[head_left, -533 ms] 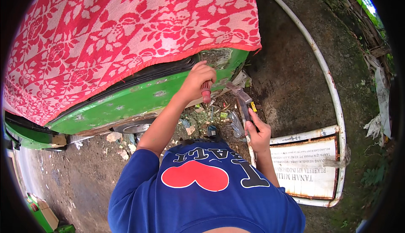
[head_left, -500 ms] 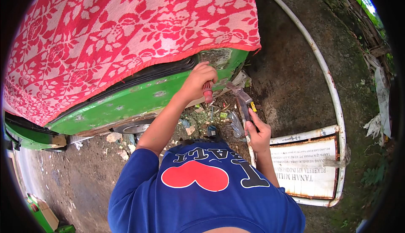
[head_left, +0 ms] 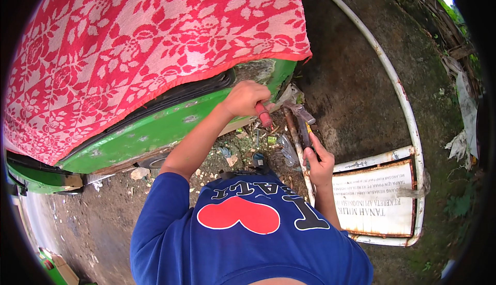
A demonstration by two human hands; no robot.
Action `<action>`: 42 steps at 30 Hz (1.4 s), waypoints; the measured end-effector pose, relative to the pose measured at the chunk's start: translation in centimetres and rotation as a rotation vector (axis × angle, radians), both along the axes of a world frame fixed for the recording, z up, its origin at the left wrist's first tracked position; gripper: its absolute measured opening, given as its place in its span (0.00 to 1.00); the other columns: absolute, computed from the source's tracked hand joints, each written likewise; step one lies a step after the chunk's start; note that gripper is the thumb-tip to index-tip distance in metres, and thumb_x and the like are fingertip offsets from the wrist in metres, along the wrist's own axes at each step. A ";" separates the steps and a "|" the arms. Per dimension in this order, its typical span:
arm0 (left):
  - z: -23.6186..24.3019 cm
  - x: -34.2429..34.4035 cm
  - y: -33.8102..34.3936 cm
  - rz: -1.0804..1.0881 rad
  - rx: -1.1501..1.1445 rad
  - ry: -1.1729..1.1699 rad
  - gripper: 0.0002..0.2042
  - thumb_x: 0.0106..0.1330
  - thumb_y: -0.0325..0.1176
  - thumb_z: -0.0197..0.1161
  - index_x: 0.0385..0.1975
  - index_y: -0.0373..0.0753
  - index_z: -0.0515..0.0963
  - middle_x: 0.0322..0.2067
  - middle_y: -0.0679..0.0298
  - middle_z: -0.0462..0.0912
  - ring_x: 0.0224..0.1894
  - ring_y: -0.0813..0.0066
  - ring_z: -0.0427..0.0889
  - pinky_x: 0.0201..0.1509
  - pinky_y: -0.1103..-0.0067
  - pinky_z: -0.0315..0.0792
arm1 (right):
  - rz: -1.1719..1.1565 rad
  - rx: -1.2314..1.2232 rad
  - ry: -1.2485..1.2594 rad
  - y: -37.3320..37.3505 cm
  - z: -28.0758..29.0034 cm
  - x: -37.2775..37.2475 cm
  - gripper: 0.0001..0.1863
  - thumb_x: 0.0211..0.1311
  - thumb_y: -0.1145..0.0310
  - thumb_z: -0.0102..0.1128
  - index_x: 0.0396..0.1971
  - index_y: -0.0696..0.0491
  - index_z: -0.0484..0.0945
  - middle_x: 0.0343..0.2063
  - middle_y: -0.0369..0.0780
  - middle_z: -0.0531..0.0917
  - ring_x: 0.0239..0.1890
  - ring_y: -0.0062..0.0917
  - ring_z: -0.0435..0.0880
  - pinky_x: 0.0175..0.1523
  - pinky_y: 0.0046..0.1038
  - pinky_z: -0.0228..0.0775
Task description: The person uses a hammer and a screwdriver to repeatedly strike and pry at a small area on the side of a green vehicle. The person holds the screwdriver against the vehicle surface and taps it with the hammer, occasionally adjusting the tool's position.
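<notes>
My left hand [head_left: 248, 98] is closed round a red-handled screwdriver [head_left: 264, 116], whose handle end points down toward me. Its tip is hidden behind the fingers and the green car body panel [head_left: 175, 114]. Beside the panel's right end, my right hand [head_left: 319, 161] grips a hammer [head_left: 305, 136] by its dark handle. The hammer's worn metal head is up, a short way right of the screwdriver handle and apart from it. Scuffed, bare patches mark the green paint, and a grey patch [head_left: 256, 72] shows at the corner above my left hand.
A red and pink floral cloth [head_left: 170, 42] drapes over the car. At right a bent white metal frame [head_left: 395, 78] holds a rusty white sign board [head_left: 374, 197]. Rubble, plastic scraps [head_left: 288, 151] and stones [head_left: 139, 173] litter the ground below the panel.
My left hand has turned, tilting the screwdriver's handle end to the right and closer to the hammer. The hammer has shifted slightly right. The whole view has moved a little.
</notes>
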State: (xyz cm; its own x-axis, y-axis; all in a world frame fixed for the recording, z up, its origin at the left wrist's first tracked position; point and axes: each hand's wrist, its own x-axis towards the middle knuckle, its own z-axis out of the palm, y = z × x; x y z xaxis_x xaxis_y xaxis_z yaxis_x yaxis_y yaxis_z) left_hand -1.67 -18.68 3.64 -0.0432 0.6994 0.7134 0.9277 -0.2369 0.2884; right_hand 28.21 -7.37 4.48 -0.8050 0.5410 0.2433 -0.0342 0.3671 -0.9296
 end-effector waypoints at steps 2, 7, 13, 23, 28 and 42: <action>-0.1 -0.3 0.3 0.006 -0.019 0.025 0.21 0.54 0.41 0.72 0.16 0.43 0.62 0.16 0.62 0.66 0.20 0.57 0.71 0.25 0.65 0.63 | -0.008 -0.033 0.010 0.2 -0.3 0.1 0.22 0.67 0.78 0.57 0.62 0.57 0.75 0.23 0.34 0.80 0.22 0.14 0.74 0.28 0.20 0.69; 0.2 -0.5 1.0 -0.014 -0.068 0.075 0.22 0.54 0.45 0.73 0.16 0.42 0.65 0.15 0.61 0.67 0.20 0.56 0.72 0.23 0.63 0.63 | -0.034 -0.081 0.018 0.6 -0.7 0.3 0.22 0.68 0.76 0.57 0.62 0.57 0.75 0.23 0.34 0.80 0.22 0.14 0.75 0.28 0.20 0.69; 0.5 -0.7 1.9 -0.025 -0.265 0.126 0.20 0.54 0.48 0.72 0.18 0.42 0.69 0.16 0.61 0.71 0.21 0.54 0.75 0.23 0.62 0.65 | -0.064 -0.145 0.028 0.7 -1.2 0.1 0.23 0.69 0.75 0.56 0.63 0.58 0.73 0.23 0.34 0.79 0.22 0.15 0.75 0.28 0.20 0.70; 1.5 -1.3 2.8 -0.215 -0.507 0.104 0.23 0.54 0.59 0.69 0.25 0.43 0.76 0.24 0.62 0.79 0.29 0.56 0.81 0.30 0.63 0.70 | -0.208 -0.388 0.076 -0.2 -4.0 1.8 0.23 0.71 0.71 0.55 0.63 0.61 0.71 0.20 0.37 0.76 0.18 0.18 0.74 0.23 0.20 0.68; 1.1 -1.3 3.8 -0.250 -0.640 0.150 0.23 0.57 0.62 0.65 0.28 0.44 0.79 0.25 0.62 0.81 0.32 0.56 0.82 0.32 0.64 0.71 | -0.288 -0.469 0.082 -0.5 -4.4 3.7 0.20 0.72 0.69 0.55 0.60 0.61 0.73 0.19 0.36 0.75 0.17 0.18 0.73 0.21 0.20 0.68; -0.8 -1.2 5.2 -0.116 -0.914 0.279 0.24 0.58 0.63 0.63 0.28 0.45 0.82 0.25 0.61 0.84 0.31 0.55 0.83 0.33 0.64 0.73 | -0.239 -0.548 0.057 2.8 -7.1 5.2 0.21 0.72 0.71 0.55 0.62 0.61 0.71 0.20 0.35 0.74 0.18 0.17 0.73 0.22 0.20 0.70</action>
State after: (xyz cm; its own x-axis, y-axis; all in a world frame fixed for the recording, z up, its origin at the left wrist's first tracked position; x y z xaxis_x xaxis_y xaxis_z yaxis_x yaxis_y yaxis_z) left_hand -2.85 -13.51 2.84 0.1499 0.9794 -0.1354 0.9759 -0.1245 0.1792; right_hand 33.43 -4.59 -2.62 -0.6394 0.7644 -0.0829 -0.0652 -0.1613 -0.9848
